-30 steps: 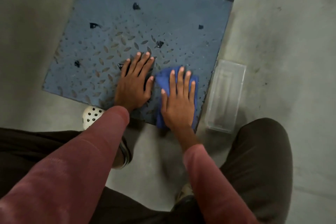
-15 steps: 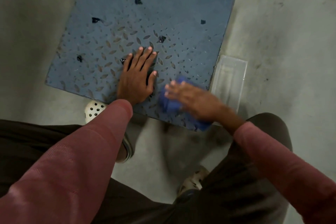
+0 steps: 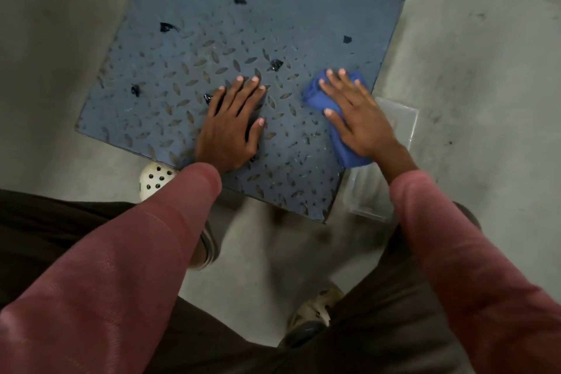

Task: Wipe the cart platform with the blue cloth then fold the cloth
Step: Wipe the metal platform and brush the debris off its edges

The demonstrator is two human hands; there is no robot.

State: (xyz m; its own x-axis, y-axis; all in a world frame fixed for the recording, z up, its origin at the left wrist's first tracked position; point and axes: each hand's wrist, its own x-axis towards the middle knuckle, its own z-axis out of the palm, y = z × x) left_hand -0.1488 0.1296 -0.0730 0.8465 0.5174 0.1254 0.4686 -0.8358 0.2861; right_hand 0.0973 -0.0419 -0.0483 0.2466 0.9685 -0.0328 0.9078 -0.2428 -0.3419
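- Right hand point(image 3: 358, 121), fingers spread, presses the bunched blue cloth point(image 3: 343, 149) at the blue diamond-plate metal cart platform's point(image 3: 212, 48) right edge.
- Left hand point(image 3: 232, 127) lies flat, spread.
- Risk: cloth slipping off that edge.

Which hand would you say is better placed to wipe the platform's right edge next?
The right hand: it presses the blue cloth near that edge, while the left hand rests bare on the platform.
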